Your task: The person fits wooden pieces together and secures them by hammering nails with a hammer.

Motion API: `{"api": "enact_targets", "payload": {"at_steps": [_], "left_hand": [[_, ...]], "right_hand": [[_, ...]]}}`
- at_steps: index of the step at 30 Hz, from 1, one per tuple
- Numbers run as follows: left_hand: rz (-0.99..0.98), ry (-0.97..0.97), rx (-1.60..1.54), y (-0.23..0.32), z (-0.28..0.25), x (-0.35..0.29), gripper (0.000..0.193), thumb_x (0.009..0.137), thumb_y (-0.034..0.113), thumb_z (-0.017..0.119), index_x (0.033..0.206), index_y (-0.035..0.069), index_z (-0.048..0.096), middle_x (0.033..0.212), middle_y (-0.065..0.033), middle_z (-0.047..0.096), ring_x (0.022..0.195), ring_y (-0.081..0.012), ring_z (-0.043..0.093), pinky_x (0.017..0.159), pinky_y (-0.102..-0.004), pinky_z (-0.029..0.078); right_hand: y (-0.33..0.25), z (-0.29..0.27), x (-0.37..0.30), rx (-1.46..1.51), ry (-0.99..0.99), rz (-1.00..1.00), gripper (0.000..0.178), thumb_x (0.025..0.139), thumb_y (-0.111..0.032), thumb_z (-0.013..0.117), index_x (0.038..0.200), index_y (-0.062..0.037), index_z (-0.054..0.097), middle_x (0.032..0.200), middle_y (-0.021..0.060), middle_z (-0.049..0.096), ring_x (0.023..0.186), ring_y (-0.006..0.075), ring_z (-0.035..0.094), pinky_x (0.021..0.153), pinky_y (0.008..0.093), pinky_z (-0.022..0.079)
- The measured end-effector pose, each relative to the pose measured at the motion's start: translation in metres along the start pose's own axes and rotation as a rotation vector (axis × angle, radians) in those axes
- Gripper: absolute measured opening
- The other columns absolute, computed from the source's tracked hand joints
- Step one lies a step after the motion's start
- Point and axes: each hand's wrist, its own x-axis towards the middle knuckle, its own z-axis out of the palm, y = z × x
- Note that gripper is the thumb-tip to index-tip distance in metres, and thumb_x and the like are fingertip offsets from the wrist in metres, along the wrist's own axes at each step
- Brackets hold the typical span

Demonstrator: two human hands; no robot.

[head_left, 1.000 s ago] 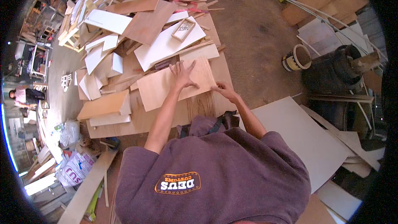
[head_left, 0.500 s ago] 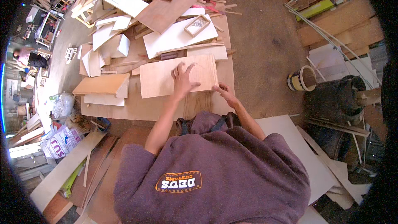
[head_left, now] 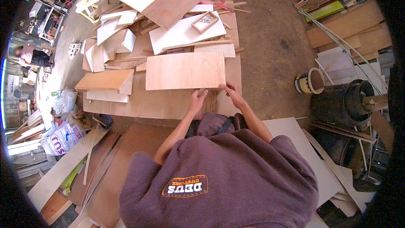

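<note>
A pale rectangular wooden panel (head_left: 185,71) lies in front of me on the plywood-topped table (head_left: 160,108), with a narrow strip along its right end. My left hand (head_left: 197,101) is at the panel's near edge, right of its middle, fingertips against the edge. At the near right corner, my right hand (head_left: 233,96) grips the panel between thumb and fingers. Parts of both hands' fingers are hidden at the edge. Left of the panel sits an angled piece of joined boards with an orange-brown top (head_left: 103,80).
Wood offcuts (head_left: 171,8) pile up at the back of the table, a small tray of metal bits (head_left: 205,22) on a white board among them. A bucket (head_left: 310,81) and a black drum (head_left: 339,102) stand on the floor at right. Another person (head_left: 33,56) is far left.
My left hand has come off the panel's top face and down to its near edge. The panel now lies straighter, its near edge closer to level. My right hand stays at the corner.
</note>
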Motion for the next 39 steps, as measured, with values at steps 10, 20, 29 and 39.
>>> {"api": "enact_targets", "payload": {"at_steps": [10, 20, 29, 39], "left_hand": [[0.012, -0.017, -0.190, -0.037, 0.022, 0.016, 0.044, 0.094, 0.037, 0.066, 0.112, -0.003, 0.068, 0.095, -0.0002, 0.069, 0.081, -0.0068, 0.053, 0.072, -0.0257, 0.044], [0.059, 0.004, 0.018, -0.028, 0.020, 0.013, 0.040, 0.093, 0.032, 0.064, 0.112, -0.004, 0.068, 0.105, -0.0192, 0.071, 0.095, -0.0238, 0.067, 0.086, -0.0379, 0.051], [0.169, 0.121, -0.003, -0.030, 0.025, 0.014, 0.031, 0.090, 0.023, 0.063, 0.105, -0.004, 0.070, 0.091, -0.0217, 0.070, 0.084, -0.0300, 0.066, 0.076, -0.0412, 0.050], [0.136, 0.053, 0.072, -0.021, 0.022, 0.011, 0.037, 0.092, 0.028, 0.063, 0.105, -0.006, 0.068, 0.093, -0.0185, 0.070, 0.086, -0.0217, 0.063, 0.080, -0.0374, 0.049]], "right_hand": [[-0.011, 0.004, -0.011, 0.068, -0.041, -0.005, 0.042, 0.088, -0.044, 0.070, 0.112, -0.0099, 0.066, 0.093, -0.0069, 0.055, 0.077, 0.0063, 0.040, 0.068, 0.0240, 0.034], [0.012, 0.003, -0.003, 0.095, 0.039, -0.035, 0.046, 0.087, -0.046, 0.070, 0.114, -0.0082, 0.065, 0.092, -0.0062, 0.053, 0.076, 0.0063, 0.039, 0.066, 0.0233, 0.034], [0.002, 0.008, -0.009, 0.095, 0.049, -0.031, 0.041, 0.093, -0.042, 0.065, 0.116, -0.0081, 0.065, 0.090, -0.0075, 0.052, 0.074, 0.0050, 0.038, 0.065, 0.0226, 0.033], [0.001, 0.007, -0.013, 0.086, 0.042, -0.039, 0.039, 0.093, -0.041, 0.064, 0.116, -0.0099, 0.065, 0.091, -0.0082, 0.053, 0.075, 0.0047, 0.039, 0.065, 0.0223, 0.033]]}}
